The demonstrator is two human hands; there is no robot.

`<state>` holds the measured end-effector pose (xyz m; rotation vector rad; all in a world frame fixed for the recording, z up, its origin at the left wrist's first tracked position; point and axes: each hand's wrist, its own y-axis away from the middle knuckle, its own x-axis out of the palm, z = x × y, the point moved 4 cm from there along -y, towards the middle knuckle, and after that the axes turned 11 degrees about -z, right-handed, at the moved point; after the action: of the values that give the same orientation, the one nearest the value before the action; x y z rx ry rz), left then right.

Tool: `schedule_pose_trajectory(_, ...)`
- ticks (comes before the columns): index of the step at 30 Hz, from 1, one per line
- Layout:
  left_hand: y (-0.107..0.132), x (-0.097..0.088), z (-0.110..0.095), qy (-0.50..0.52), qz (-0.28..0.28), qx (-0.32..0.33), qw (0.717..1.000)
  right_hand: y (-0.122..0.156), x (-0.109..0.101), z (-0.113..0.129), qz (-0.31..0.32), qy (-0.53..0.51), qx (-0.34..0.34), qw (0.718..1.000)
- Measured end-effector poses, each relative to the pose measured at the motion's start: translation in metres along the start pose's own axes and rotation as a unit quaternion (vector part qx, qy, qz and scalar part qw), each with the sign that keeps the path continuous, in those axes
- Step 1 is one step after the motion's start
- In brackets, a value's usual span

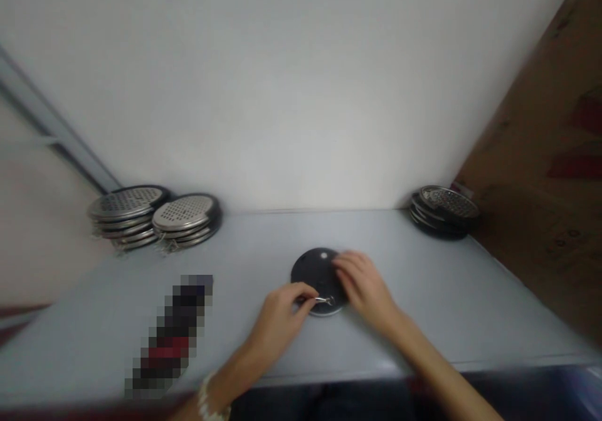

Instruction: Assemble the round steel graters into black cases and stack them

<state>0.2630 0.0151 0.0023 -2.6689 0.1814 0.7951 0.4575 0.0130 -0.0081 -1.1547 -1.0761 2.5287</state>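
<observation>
A round black disc [310, 269] with a pale spot near its top and a silver lower rim lies on the grey table in front of me. My left hand [286, 308] is over its lower left edge, thumb and fingers pinched on a small shiny metal piece [323, 300], thin like a wire hook or ring. Its exact kind is too blurred to tell. At the disc's right edge my right hand [362, 286] has its fingers bent against the rim and the top surface. The underside of the disc is hidden.
Two stacks of round perforated metal plates with dark edges, a larger stack [126, 201] and a smaller stack [185, 213], stand at the back left. Another stack [444, 211] stands back right. A pixelated dark object [176, 333] lies left on the table [249, 245], against a white wall [301, 95].
</observation>
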Motion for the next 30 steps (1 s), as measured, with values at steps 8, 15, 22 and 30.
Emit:
schedule_pose_trajectory(8, 0.003, 0.003, 0.005, -0.052, 0.016, 0.164, 0.985, 0.028, 0.004, 0.033, 0.024, -0.100, -0.003, 0.995)
schedule_pose_trajectory(15, 0.004, 0.003, 0.008, -0.063, 0.026, 0.290, 0.955, 0.031, 0.004, 0.029, 0.021, -0.078, -0.053, 0.995)
schedule_pose_trajectory(22, 0.002, 0.003, 0.013, -0.065, 0.018, 0.336, 0.940, 0.032, 0.007, 0.028, 0.019, -0.097, -0.074, 0.992)
schedule_pose_trajectory(30, 0.001, 0.005, 0.015, -0.068, 0.061, 0.362, 0.928, 0.031, 0.007, 0.028, 0.021, -0.093, -0.073, 0.993)
